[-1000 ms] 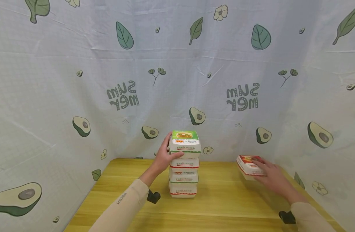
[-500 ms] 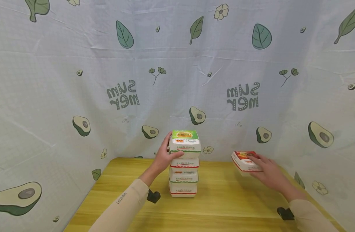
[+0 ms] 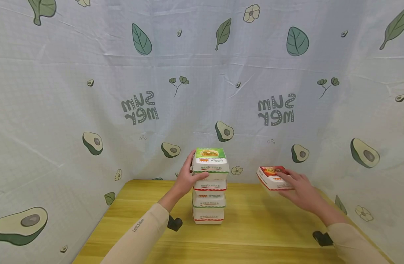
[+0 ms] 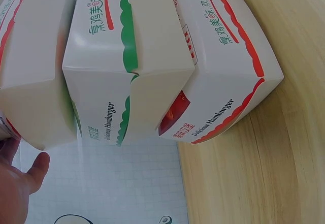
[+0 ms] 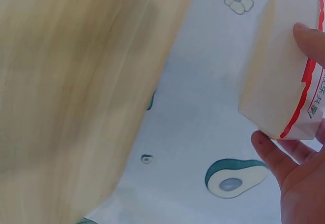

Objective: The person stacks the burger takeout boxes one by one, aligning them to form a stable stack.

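A stack of several white hamburger boxes stands upright on the table, with red-edged and green-edged ones alternating. On top is a green-lidded hamburger box (image 3: 211, 169), which my left hand (image 3: 184, 179) grips from the left side, thumb across its front. Below it sit a red-edged box (image 3: 210, 185), a green-edged box (image 3: 208, 201) and a red-edged bottom box (image 3: 207, 216). To the right, my right hand (image 3: 302, 192) holds a red-lidded hamburger box (image 3: 270, 179) above the table, slightly tilted. In the right wrist view, the thumb and fingers lie on opposite sides of this box (image 5: 284, 61).
The wooden table (image 3: 254, 234) extends around the stack. A pale cloth curtain (image 3: 195, 73) printed with avocados and leaves hangs behind and at both sides. Dark pieces (image 3: 174, 223) show beside each wrist.
My right hand has lifted the red-lidded hamburger box and carried it leftward, nearer the stack. The left hand and the stack have stayed in place.
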Available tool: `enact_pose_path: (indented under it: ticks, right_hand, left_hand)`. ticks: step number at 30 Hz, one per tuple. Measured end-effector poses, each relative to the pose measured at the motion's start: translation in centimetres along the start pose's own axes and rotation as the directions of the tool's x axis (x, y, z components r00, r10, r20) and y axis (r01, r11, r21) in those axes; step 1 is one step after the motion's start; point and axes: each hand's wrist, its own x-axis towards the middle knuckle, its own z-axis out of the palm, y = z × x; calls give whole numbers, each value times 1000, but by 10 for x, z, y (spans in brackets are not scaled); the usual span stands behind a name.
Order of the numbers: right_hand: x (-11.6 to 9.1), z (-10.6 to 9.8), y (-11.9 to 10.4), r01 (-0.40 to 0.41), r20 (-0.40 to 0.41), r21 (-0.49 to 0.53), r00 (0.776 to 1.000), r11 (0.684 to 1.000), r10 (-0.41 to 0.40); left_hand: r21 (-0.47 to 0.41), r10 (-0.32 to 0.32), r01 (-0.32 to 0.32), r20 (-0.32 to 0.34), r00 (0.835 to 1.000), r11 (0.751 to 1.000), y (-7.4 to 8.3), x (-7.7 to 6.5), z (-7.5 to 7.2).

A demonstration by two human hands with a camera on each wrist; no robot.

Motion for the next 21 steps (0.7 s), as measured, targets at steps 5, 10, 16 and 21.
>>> enact_pose_path:
  ticks: [5, 10, 16, 21]
  right_hand:
    - [3, -7, -10, 27, -7, 0, 1000, 1000, -27]
    - [6, -12, -17, 56, -24, -2, 998, 998, -56]
    - [10, -18, -25, 85, -41, 8, 996, 996, -85]
    - [12, -23, -29, 84, -28, 12, 996, 996, -84]
  left_hand:
    - [2, 5, -5, 4, 1000, 1000, 0, 0, 0]
    - [8, 5, -5, 9, 1000, 1000, 0, 0, 0]
    - [5, 15, -15, 8, 1000, 1000, 1, -1, 0]
    - [1, 14, -14, 9, 1000, 1000, 1, -1, 0]
